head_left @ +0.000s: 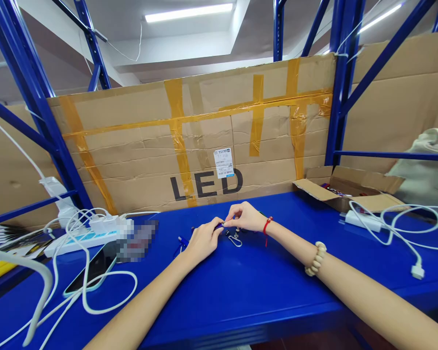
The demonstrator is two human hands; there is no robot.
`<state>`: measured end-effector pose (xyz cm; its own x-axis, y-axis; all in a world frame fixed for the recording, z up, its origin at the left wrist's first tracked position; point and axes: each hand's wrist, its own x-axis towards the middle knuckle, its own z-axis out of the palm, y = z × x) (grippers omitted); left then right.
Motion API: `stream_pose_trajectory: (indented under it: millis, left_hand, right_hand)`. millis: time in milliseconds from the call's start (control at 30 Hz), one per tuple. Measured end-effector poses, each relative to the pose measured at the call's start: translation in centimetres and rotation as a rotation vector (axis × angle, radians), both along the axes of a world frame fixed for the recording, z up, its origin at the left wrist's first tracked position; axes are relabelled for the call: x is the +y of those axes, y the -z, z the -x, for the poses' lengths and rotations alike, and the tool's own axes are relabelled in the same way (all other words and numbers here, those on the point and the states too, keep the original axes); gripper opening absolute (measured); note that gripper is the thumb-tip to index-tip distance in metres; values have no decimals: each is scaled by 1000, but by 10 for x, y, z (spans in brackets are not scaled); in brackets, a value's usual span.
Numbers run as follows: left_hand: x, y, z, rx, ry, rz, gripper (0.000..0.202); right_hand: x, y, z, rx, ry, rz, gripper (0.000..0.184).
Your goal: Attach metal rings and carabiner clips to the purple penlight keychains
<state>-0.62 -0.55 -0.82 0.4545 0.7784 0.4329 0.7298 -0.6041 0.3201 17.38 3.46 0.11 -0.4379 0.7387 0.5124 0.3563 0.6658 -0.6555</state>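
My left hand and my right hand meet over the blue table, fingers pinched together on a small blue part held between them. A small metal clasp lies on the table just below my right hand. Another small blue piece rests on the table left of my left hand. A red string circles my right wrist, and a bead bracelet sits further up that arm.
A phone, a white power strip and looping white cables lie at the left. An open cardboard box and a white charger with cable sit at the right. A taped cardboard sheet marked LED stands behind.
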Motion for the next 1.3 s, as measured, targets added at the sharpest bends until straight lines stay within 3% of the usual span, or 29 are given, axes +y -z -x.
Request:
stream_pose_trajectory:
  millis: [133, 333, 533, 800, 1000, 1300]
  left_hand:
    - [0, -2, -1, -9, -29, -70, 23]
    - [4, 2, -2, -92, 3, -93, 25]
    - [10, 6, -2, -251, 17, -42, 17]
    - [15, 8, -1, -264, 51, -11, 18]
    - [15, 7, -5, -383, 119, 11, 13]
    - [16, 8, -7, -478, 70, 98, 16]
  right_hand:
    - [3, 3, 0, 31, -8, 100, 39]
    - [4, 5, -1, 28, -4, 124, 40]
    - [0, -2, 0, 29, 31, 136, 34]
    - [1, -3, -1, 11, 33, 159, 35]
    - [2, -4, -3, -1, 22, 140, 36]
    - [-1, -4, 0, -5, 40, 99, 31]
